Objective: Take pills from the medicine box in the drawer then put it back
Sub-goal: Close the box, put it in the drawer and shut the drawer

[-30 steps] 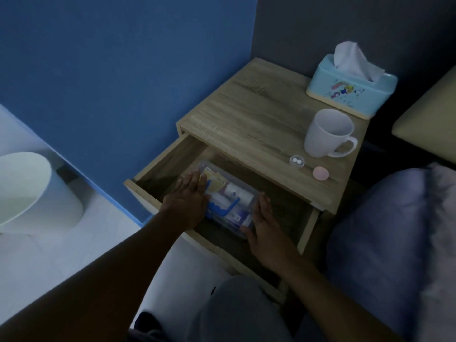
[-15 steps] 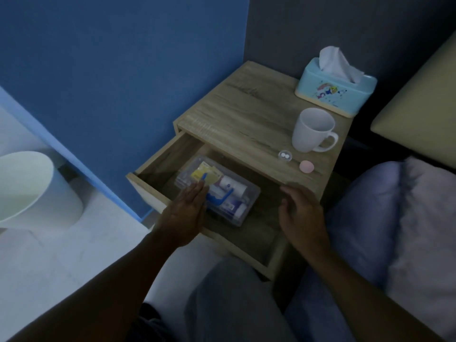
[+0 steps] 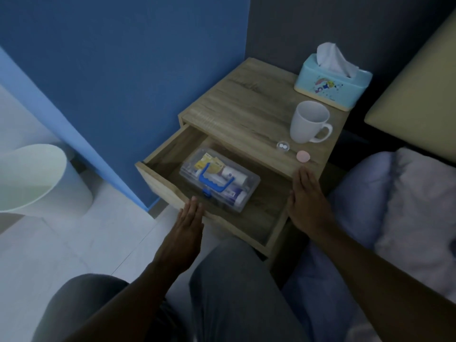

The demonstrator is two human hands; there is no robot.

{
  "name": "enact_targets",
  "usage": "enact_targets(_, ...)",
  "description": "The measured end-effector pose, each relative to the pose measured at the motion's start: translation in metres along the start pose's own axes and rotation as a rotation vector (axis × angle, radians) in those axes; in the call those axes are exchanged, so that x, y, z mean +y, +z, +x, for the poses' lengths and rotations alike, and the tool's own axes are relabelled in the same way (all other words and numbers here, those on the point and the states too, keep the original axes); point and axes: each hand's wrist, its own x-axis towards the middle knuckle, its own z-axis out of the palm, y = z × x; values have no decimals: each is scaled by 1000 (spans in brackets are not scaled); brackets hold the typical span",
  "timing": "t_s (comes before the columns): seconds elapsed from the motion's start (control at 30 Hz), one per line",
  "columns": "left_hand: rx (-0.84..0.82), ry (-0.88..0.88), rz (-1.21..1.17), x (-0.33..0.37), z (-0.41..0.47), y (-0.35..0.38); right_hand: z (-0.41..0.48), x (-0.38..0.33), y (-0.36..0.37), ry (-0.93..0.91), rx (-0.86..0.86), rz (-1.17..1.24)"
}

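Observation:
A clear plastic medicine box (image 3: 249, 187) with a blue handle lies inside the open wooden drawer (image 3: 158, 178) of the bedside table (image 3: 246, 114); tubes and packets show through its lid. My left hand (image 3: 186, 230) hovers flat, fingers together, just outside the drawer's front panel, holding nothing. My right hand (image 3: 308, 201) rests open, palm down, at the table's front right corner beside the drawer. On the tabletop sit a small clear cap with two white pills (image 3: 283, 145) and a pink round lid (image 3: 303, 156).
A white mug (image 3: 308, 122) and a light blue tissue box (image 3: 333, 82) stand on the tabletop's right side. A pale waste bin (image 3: 37, 178) is on the floor at left. Bedding (image 3: 394, 206) lies at right. My grey-trousered knees fill the bottom.
Both hands have let go of the medicine box and pulled back out of the drawer; the left moved to the drawer front, the right to the table's corner.

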Motion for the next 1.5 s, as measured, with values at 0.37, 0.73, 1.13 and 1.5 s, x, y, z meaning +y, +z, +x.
enact_targets(0.37, 41, -2, 43, 11, 26, 3, 0, -9, -1, 63, 0, 40)
enact_targets(0.73, -14, 40, 12, 34, 88, 2, 3, -9, 3, 85, 41, 95)
enact_targets(1.13, 16, -8, -26, 55, 113, 30, 2, -5, 17, 95, 106, 147)
enact_targets(1.5, 109, -328, -883, 100, 134, 25, 3, -6, 18, 73, 135, 95)
